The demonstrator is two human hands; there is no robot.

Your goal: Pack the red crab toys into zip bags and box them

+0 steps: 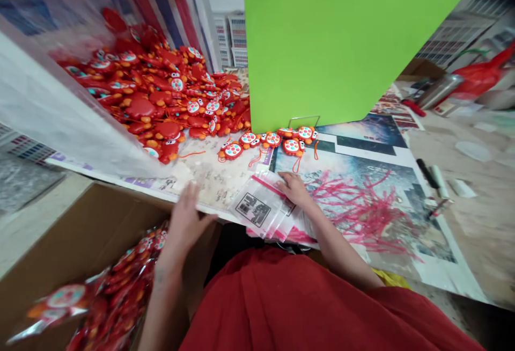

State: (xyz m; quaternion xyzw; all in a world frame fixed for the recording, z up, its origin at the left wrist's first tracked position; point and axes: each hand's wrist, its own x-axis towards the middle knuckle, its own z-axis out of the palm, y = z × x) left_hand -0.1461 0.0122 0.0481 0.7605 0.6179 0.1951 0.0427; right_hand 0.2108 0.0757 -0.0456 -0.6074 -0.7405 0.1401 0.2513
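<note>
Head view: the left hand is half open, with the fingers a little curved, and it is just beside the edge of the work table. I cannot see that it has hold of anything. The right hand lies almost flat, fingers slightly apart, on top of a stack of clear zip bags with red seal strips and a black printed label. It presses on them but does not close around them. This stack lies at the table edge, between the two hands. Just beyond it is a short row of red toys with orange feet, and further left is a big heap of red toys. Below the left hand, an open cardboard box holds many bagged toys. To the right, thin red cords lie on a printed poster, and a green board stands on a wire stand.
</note>
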